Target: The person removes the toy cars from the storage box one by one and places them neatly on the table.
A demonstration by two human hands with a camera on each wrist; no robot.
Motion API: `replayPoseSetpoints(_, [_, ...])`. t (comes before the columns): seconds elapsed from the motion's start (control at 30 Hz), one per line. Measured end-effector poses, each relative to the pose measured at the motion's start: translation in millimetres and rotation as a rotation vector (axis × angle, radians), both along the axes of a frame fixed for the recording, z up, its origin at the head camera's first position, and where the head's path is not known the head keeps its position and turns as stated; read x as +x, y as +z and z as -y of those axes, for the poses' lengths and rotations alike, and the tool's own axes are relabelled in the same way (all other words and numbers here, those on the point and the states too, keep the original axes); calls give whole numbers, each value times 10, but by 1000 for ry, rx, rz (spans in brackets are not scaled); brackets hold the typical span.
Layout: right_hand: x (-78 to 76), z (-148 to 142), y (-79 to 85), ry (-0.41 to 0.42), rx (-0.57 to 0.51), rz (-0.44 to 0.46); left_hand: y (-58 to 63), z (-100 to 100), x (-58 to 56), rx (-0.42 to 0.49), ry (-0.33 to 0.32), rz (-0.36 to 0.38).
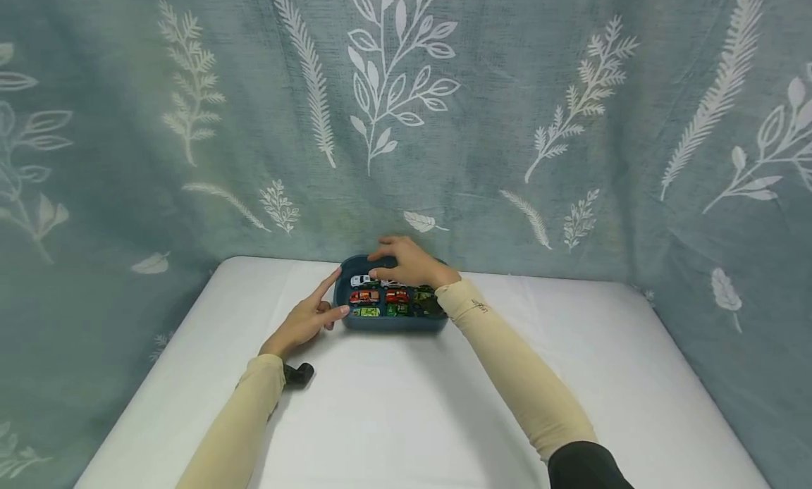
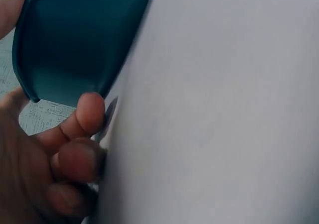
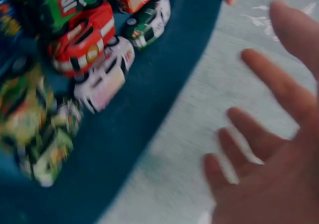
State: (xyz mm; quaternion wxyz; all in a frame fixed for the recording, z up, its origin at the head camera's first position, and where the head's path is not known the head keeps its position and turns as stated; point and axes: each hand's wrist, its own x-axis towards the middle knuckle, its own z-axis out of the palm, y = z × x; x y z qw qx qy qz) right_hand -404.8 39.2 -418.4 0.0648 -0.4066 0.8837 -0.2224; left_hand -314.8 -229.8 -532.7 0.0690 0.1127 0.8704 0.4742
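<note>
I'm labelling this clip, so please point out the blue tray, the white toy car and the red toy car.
blue tray [image 1: 390, 324]: head view, on its front wall.
white toy car [image 3: 105, 76]: right wrist view, on its roof.
red toy car [image 3: 84, 44]: right wrist view, on its roof.

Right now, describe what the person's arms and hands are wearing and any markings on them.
Both hands, left hand and right hand, are bare, with no gloves or rings visible. Each forearm is covered by a snug cream fabric sleeve ending at the wrist. The right sleeve has a small dark mark near the cuff, and a black upper sleeve shows above it.
</note>
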Motion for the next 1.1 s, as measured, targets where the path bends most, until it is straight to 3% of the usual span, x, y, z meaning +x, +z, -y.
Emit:
replayPoseSetpoints(0.13, [-85, 95, -200, -54, -24, -4, -3, -73, 5, -3, 12, -10])
replayPoseSetpoints(0.23, [-128, 132, -308, -93, -17, 49, 5, -92, 6, 24, 18, -1])
replayPoseSetpoints(0.4, [-223, 156, -386, -118, 14, 107, 13, -85, -3, 47, 25, 6])
replayPoseSetpoints(0.6, [-312, 169, -433, -146, 94, 41, 31, -78, -29, 55, 37, -1])
replayPoseSetpoints(0.83, [-367, 234, -479, -143, 114, -18, 45, -39, -50, 56, 51, -8])
replayPoseSetpoints(1.1, [-353, 360, -616, -168, 159, -88, -21, 6, -11, 64, 69, 4])
